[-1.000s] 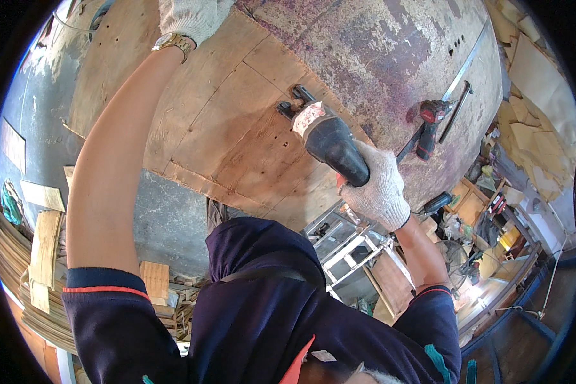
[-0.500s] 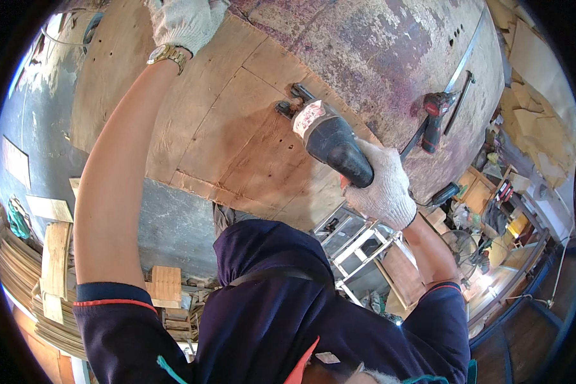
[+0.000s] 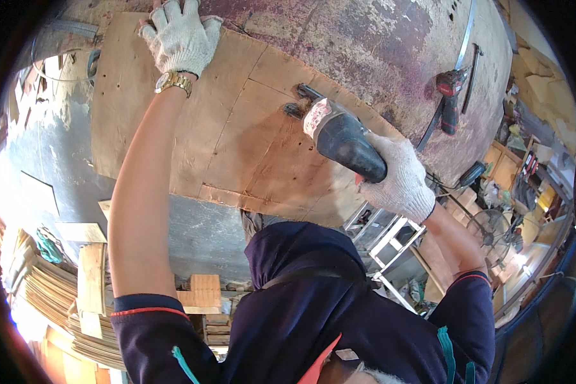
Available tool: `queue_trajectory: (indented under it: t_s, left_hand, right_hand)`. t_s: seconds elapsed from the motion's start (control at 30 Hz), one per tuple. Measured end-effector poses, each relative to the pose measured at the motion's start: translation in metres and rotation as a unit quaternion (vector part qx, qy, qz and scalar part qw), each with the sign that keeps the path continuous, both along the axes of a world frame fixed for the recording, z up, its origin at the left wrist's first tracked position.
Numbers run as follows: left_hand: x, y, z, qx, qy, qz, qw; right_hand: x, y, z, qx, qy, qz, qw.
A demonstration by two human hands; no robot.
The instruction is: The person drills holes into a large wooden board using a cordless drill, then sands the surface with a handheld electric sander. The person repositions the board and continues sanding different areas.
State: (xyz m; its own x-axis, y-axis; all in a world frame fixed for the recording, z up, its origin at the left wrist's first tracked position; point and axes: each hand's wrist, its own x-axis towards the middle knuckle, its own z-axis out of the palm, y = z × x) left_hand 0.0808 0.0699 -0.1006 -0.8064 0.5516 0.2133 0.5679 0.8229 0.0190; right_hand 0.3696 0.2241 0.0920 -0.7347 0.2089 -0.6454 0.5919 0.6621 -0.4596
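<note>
A brown plywood sheet with pencil lines across it lies on the worn work table. Near its far edge my left hand, in a white knitted glove, presses down with fingers spread and holds nothing. My gloved right hand is wrapped around the black body of what looks like a jigsaw. Pale tape covers part of the tool's front. Its two-pronged metal foot rests on the plywood near the right-hand edge. The blade is hidden by the body.
On the stained table top lie a red and black cordless drill, a metal ruler and a dark bar. A stepladder and a fan stand below at right. Thin wood sheets are stacked at lower left.
The whole view has shifted, so the scene sits farther right. More of my left hand shows, its fingers spread on the plywood. The jigsaw stays at nearly the same spot.
</note>
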Motion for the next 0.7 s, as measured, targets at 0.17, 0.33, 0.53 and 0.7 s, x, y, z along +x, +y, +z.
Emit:
queue_trajectory:
  t_s: [0.17, 0.33, 0.53, 0.7]
  left_hand:
    - [0.005, 0.004, 0.007, -0.006, 0.002, 0.005, 1.000]
    - [0.007, 0.006, 0.002, 0.007, -0.002, -0.008, 1.000]
    - [0.006, 0.004, 0.004, -0.002, -0.002, -0.002, 1.000]
    - [0.000, 0.001, -0.007, -0.026, 0.027, -0.004, 0.999]
  right_hand:
    - [-0.002, -0.002, 0.001, -0.002, 0.005, -0.010, 1.000]
    - [-0.001, -0.004, -0.001, 0.005, -0.009, -0.014, 1.000]
    - [-0.005, -0.007, 0.001, 0.005, -0.018, -0.024, 1.000]
    - [-0.008, -0.007, 0.001, 0.000, -0.014, -0.017, 1.000]
